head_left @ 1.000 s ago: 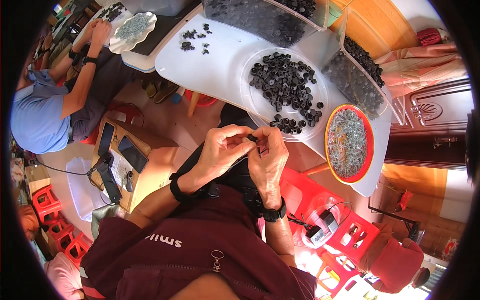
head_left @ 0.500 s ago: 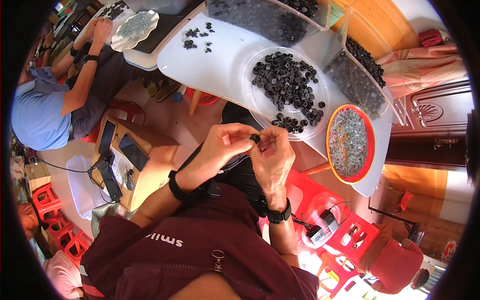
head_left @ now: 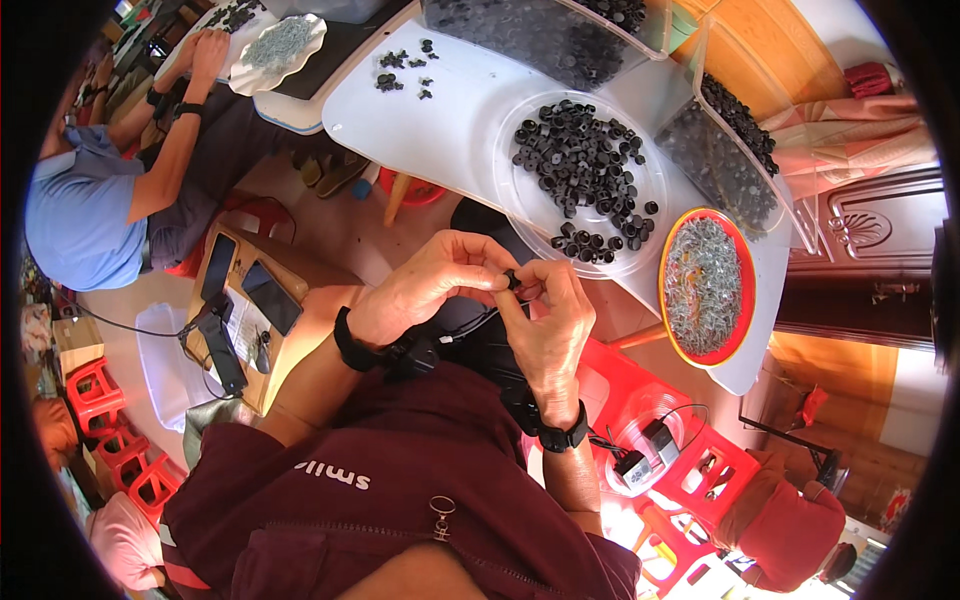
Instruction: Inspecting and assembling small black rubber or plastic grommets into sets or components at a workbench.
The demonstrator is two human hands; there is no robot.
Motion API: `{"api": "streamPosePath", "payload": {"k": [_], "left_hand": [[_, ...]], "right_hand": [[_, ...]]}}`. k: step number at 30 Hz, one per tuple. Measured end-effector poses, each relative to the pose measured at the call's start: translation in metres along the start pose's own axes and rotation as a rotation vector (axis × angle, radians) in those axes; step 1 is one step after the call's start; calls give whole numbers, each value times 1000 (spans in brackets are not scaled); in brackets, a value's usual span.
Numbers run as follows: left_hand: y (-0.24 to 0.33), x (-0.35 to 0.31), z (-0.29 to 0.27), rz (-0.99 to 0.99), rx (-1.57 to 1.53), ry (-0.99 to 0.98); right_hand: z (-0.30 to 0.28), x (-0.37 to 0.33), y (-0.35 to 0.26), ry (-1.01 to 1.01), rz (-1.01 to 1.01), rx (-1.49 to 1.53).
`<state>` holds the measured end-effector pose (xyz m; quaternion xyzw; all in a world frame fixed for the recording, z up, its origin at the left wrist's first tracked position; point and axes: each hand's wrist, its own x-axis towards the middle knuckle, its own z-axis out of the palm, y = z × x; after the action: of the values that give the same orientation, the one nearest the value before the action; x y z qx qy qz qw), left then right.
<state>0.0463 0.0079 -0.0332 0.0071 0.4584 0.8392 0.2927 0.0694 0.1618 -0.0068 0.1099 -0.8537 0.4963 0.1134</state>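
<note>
Between my two hands, above my lap, is a small black plastic part (head_left: 513, 279). The thumb and fingers of my left hand (head_left: 437, 283) pinch it from one side. My right hand (head_left: 550, 325) is closed at its other side, fingertips gathered around it. Just beyond my hands, a clear round tray (head_left: 508, 190) on the white table (head_left: 425, 140) holds many loose black caps (head_left: 575, 160). Right of it stands a red bowl with a yellow rim (head_left: 748, 290), filled with small, thin, shiny pieces (head_left: 705, 285).
Clear bins (head_left: 690, 150) of black parts stand along the table's far side. Several small black pieces (head_left: 390, 82) lie at its left. A co-worker in a blue shirt (head_left: 90, 215) sits at left. A cardboard box (head_left: 290, 345) with phones is at my left, red stools (head_left: 625, 395) at my right.
The black part has turned between my fingertips, and my fingers have shifted slightly around it. The whole view has moved a little.
</note>
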Motion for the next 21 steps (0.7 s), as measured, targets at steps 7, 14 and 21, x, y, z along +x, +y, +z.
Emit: {"api": "streamPosePath", "payload": {"k": [7,14,21], "left_hand": [[-3,0,-2,53,29,29],[-3,-4,6,135,112,44],[-16,-2,9,201,87,80]], "right_hand": [[4,-1,0,23,30,23],[3,-2,-2,36,61,19],[4,-6,0,37,95,58]]}}
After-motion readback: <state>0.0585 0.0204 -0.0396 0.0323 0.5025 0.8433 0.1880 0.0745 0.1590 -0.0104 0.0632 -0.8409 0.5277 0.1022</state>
